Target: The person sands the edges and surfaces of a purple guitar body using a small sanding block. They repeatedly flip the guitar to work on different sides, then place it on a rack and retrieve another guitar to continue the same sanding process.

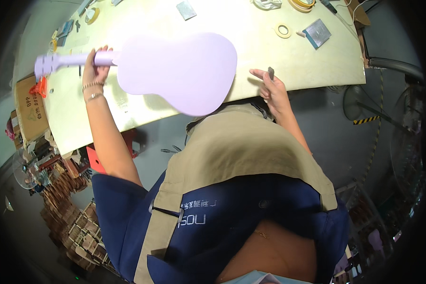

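A lilac ukulele (175, 71), its smooth body without strings or a visible sound hole, lies over the pale worktable (317, 66). Its headstock points left, and the body's rounded end overhangs the table's front edge near my apron. My left hand (97, 70) is wrapped around the neck close to the body. To the right of the body, apart from it, my right hand (275, 92) pinches a small dark grey piece (270, 72) between thumb and fingers. The index finger is stretched toward the ukulele. What the small piece is exactly, I cannot make out.
At the back right lie a tape roll (283, 31) and a blue-grey block (317, 34). Another flat blue-grey piece (186, 9) sits at the far middle. A cardboard box (31, 113) stands off the left edge; a fan (357, 104) stands at right.
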A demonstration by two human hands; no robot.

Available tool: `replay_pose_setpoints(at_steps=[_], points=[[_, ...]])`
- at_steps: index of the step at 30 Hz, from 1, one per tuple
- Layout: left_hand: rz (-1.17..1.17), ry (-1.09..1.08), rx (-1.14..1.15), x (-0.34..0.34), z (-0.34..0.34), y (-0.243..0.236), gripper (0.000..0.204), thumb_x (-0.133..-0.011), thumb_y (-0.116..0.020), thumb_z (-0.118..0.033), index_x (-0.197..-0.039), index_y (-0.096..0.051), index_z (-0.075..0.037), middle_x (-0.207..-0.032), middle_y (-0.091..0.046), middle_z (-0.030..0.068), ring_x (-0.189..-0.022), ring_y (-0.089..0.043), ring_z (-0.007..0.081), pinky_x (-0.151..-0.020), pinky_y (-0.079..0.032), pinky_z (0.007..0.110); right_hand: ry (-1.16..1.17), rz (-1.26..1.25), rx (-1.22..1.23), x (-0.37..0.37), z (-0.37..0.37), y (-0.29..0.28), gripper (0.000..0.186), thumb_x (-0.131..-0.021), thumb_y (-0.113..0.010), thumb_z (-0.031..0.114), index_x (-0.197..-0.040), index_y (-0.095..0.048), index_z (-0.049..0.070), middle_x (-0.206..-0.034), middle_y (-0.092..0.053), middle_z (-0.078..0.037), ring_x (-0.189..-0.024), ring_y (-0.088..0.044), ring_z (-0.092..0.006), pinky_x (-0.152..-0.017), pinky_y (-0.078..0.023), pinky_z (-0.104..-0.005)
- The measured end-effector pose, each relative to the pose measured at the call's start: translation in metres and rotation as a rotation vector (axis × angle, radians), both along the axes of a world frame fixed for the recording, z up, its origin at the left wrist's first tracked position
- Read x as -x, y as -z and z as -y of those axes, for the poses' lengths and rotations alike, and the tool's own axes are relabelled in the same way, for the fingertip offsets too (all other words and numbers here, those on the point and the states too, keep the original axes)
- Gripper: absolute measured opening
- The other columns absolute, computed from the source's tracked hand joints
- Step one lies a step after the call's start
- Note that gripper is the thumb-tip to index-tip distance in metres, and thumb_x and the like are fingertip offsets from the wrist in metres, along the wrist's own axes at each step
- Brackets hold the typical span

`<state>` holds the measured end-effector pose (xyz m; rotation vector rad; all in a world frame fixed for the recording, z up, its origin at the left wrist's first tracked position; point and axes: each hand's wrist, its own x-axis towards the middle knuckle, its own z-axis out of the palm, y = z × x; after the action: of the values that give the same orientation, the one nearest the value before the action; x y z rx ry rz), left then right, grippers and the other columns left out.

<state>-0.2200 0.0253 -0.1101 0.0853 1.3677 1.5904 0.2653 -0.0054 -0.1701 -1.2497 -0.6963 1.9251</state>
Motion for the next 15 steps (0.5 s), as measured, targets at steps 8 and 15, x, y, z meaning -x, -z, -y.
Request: replay_pose_setpoints(at_steps=[8, 15], points=[[0.098, -0.335, -0.135, -0.064, 0.076, 0.003, 0.046, -0.085, -0.056, -0.015, -0.121, -0.036, 0.006, -0.122, -0.046, 0.0240, -0.114, -0.046, 0.0371, -0.097, -0.040, 0.045, -0.039, -0.185, -0.171, 0.026, -0.037, -0.001, 0.066, -0.091, -0.034, 0.050, -0.120, -0.042, -0.009, -0.071, -0.050, -0.001, -0.047, -0.029, -0.0031, -0.046, -0.027, -0.0173], [-0.047, -0.347, -0.284, -0.106, 0.098, -0.017, 0.049, -0.088, -0.053, -0.024, -0.121, -0.035, 0.008, -0.123, -0.042, 0.0288, -0.114, -0.045, 0.0372, -0.098, -0.039, 0.045, 0.024, -0.209, -0.098, 0.012, -0.064, 0.001, 0.061, -0.089, -0.040, 0.051, -0.113, -0.050, -0.004, -0.085, -0.054, -0.001, -0.050, -0.036, -0.0015, -0.044, -0.028, -0.0167]])
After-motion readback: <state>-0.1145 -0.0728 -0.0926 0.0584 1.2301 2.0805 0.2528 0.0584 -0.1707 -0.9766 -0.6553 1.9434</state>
